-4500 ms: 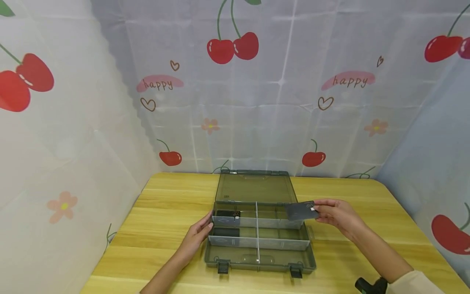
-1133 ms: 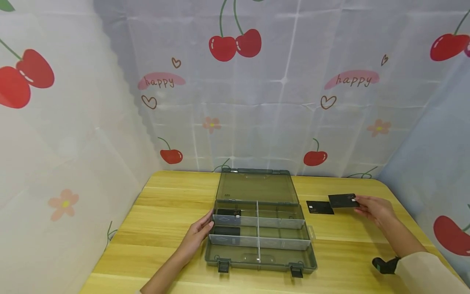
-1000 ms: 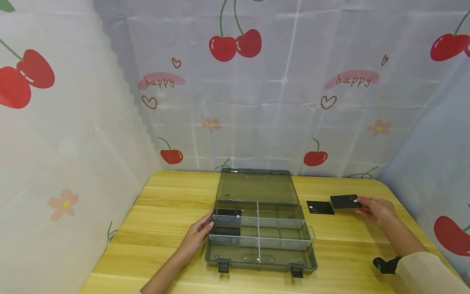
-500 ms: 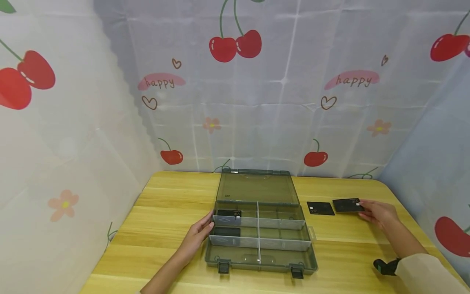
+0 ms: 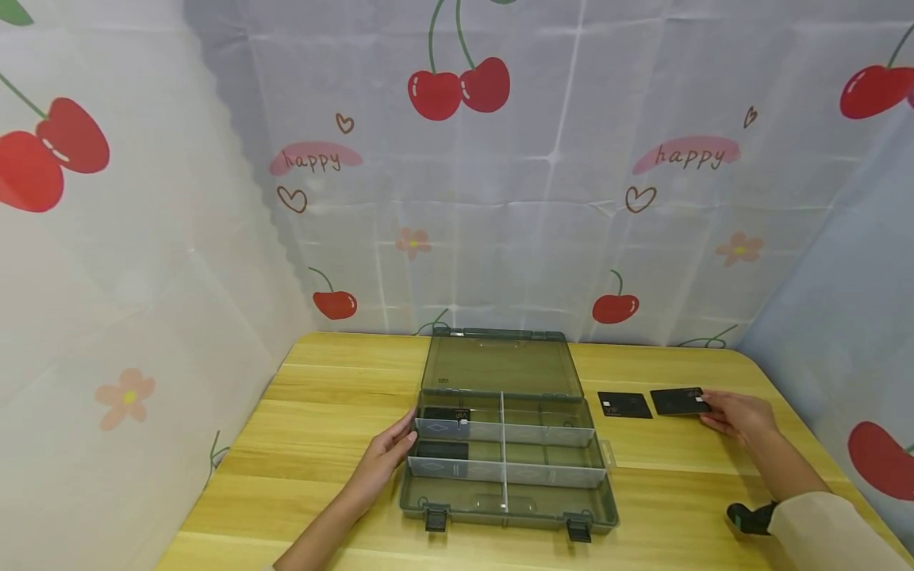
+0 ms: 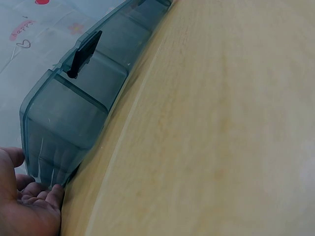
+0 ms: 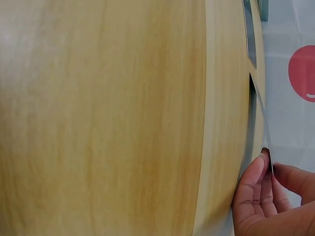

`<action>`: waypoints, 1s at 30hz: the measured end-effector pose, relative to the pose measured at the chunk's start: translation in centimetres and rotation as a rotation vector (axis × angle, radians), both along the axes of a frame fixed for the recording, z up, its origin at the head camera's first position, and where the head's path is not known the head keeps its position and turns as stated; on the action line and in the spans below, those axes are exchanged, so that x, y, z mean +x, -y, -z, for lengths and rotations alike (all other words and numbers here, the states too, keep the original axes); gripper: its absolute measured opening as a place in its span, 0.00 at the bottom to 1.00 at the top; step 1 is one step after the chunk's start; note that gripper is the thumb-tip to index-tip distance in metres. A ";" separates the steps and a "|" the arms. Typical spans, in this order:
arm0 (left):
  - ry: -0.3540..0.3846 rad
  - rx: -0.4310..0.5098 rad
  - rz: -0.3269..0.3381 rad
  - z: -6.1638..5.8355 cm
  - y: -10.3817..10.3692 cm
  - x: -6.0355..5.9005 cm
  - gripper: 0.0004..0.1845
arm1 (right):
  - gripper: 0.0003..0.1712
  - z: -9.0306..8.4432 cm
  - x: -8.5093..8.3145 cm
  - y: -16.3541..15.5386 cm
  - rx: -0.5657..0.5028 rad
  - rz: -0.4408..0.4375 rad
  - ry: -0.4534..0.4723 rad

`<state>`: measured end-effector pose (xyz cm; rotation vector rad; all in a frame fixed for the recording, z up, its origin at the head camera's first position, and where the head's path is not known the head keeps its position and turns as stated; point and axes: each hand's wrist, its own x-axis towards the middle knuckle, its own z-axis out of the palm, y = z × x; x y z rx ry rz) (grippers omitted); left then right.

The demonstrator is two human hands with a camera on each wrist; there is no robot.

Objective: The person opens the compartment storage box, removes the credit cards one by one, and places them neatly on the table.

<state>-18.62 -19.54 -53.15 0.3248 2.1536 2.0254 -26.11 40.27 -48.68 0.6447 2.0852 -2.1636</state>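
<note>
Flat black rectangular plastic card (image 5: pixel 678 401) lies on the wooden tabletop (image 5: pixel 336 412), long axis 9-to-3 o'clock, at 9 o'clock from the nearer right hand (image 5: pixel 739 415), which pinches its edge. Left hand (image 5: pixel 385 457), fingers relaxed, rests against the grey translucent compartment box (image 5: pixel 508 476).

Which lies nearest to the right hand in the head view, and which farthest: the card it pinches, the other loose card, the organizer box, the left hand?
1. Pinched card, at the right hand's fingertips.
2. Loose card, flat on the table just left of it.
3. Organizer box, centre of the table.
4. Left hand, at the box's left wall.
</note>
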 end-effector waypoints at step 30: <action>-0.001 0.018 -0.025 0.1 -0.1 -0.1 0.29 | 0.10 -0.4 0.2 1.0 0.040 -0.027 -0.039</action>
